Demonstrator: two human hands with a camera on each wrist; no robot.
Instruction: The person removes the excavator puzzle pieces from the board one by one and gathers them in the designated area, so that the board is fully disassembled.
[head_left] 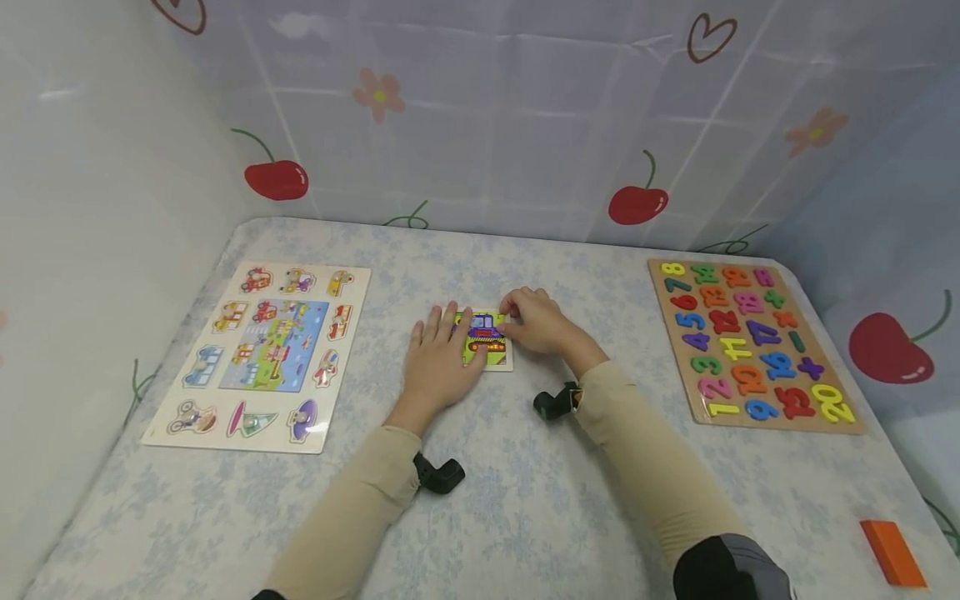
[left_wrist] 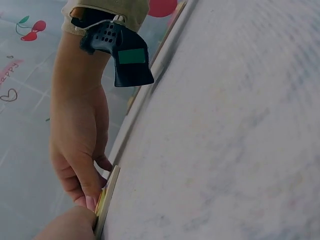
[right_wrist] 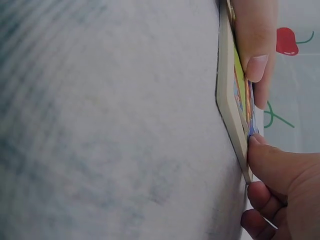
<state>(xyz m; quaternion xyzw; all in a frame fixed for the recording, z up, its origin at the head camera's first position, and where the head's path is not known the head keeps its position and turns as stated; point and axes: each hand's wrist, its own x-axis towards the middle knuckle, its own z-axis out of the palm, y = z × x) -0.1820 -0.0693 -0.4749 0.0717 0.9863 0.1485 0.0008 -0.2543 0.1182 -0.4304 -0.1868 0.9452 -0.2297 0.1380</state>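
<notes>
A small square picture puzzle (head_left: 495,362) lies mid-table, its picture showing a purple and orange vehicle on yellow-green. My left hand (head_left: 441,360) rests on its left part with fingers spread, the thumb over the lower picture. At the right edge my right hand (head_left: 537,322) has curled fingers, with thumb and fingers gripping the puzzle's side. In the right wrist view, the thumb of my right hand (right_wrist: 285,180) touches the picture near a corner, other fingers bent below the board's edge. The left wrist view shows the right hand (left_wrist: 82,140) reaching down to the pale wooden edge.
To the left lies a white vehicle puzzle board (head_left: 202,312) with a blue scene in its middle. A wooden number board (head_left: 684,367) with colourful digits lies at right. An orange block (head_left: 892,553) sits near the front right corner. A patterned curtain (head_left: 480,125) hangs behind.
</notes>
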